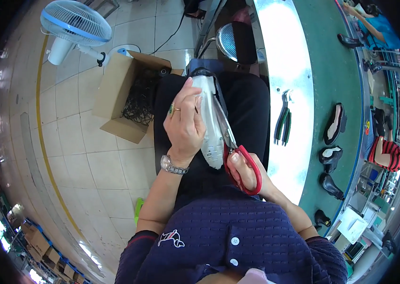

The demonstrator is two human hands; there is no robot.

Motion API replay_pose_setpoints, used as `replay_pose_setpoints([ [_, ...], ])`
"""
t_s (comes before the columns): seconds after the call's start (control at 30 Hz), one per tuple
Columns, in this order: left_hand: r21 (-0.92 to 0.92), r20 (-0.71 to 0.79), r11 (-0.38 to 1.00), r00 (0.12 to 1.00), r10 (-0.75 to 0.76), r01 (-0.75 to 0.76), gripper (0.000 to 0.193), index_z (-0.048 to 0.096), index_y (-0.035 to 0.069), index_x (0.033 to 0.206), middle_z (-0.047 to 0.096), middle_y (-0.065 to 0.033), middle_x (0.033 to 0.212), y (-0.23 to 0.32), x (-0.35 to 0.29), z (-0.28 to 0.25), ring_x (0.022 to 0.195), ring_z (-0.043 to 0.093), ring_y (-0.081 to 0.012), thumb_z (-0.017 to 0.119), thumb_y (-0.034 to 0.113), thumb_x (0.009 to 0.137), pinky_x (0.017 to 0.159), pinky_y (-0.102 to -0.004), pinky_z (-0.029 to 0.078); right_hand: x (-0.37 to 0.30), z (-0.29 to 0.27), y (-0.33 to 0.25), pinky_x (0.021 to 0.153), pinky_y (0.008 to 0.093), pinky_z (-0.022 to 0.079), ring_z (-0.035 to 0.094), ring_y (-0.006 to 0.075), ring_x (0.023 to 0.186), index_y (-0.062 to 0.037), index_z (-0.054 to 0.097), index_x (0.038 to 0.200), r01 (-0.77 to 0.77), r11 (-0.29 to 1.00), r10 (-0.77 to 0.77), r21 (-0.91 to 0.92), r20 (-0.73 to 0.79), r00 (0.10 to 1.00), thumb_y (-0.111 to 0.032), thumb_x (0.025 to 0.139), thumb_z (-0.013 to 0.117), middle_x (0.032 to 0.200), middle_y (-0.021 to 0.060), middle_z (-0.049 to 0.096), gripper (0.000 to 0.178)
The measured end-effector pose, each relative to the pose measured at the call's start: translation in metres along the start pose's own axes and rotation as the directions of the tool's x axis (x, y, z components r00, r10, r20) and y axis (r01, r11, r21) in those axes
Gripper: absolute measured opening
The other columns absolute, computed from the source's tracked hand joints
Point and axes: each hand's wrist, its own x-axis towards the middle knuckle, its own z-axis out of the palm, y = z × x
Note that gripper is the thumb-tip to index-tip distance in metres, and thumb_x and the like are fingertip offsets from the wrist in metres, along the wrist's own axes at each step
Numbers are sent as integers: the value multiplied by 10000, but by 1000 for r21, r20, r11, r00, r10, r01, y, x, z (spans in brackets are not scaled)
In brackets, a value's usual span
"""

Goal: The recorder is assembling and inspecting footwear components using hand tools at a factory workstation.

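A shoe [210,130] with a whitish underside and a dark edge lies lengthwise over my lap, its underside facing up. My left hand [184,125] is closed on its left side, with the fingers lying over the pale surface. My right hand [243,171] grips red-handled scissors [257,174] at the near right of the shoe. Their blades run forward along the shoe's right edge, close against the dark material. From here I cannot tell how far apart the blades are. The far end of the shoe is dark and rests near a dark blue block [203,65].
Pliers-like tools with dark green handles [282,119] lie on the metal bench [294,61] to the right. Beyond it, a green conveyor [318,71] carries several dark shoes [335,124]. An open cardboard box [111,90] of dark scraps and a fan [76,23] stand left. Co-workers [384,34] are farther right.
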Motion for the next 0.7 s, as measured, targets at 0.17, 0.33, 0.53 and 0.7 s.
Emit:
replay_pose_setpoints([
  [0.17,-32,-117,937,932,342,-347,165,445,-27,901,586,-222,811,55,62,-63,616,602,-251,412,88,1015,527,-329,554,2,-6,1,459,229,363,465,80,493,-56,544,760,-13,998,10,66,50,999,-585,973,425,563,-14,471,582],
  [0.33,-108,-347,994,937,-29,-9,139,602,-74,915,644,-141,843,20,86,-83,695,630,-152,551,46,964,610,-272,558,-19,-29,20,406,179,303,424,30,452,-22,583,909,234,970,-217,69,-189,958,-529,996,435,569,-58,457,535],
  [0.53,97,425,993,900,-100,64,165,706,29,1000,642,-89,793,10,38,-52,653,601,-226,705,86,846,591,-332,486,-31,-124,139,568,280,425,551,126,618,-11,688,992,-129,972,-86,-196,-809,581,-340,910,686,696,23,618,340],
  [0.7,138,487,990,872,-47,-24,127,688,6,918,617,-123,776,5,40,-26,643,574,-274,720,82,822,610,-344,476,-72,-147,173,628,364,471,593,229,635,11,677,1069,-519,775,-127,-362,-893,433,-358,851,716,750,117,649,430],
])
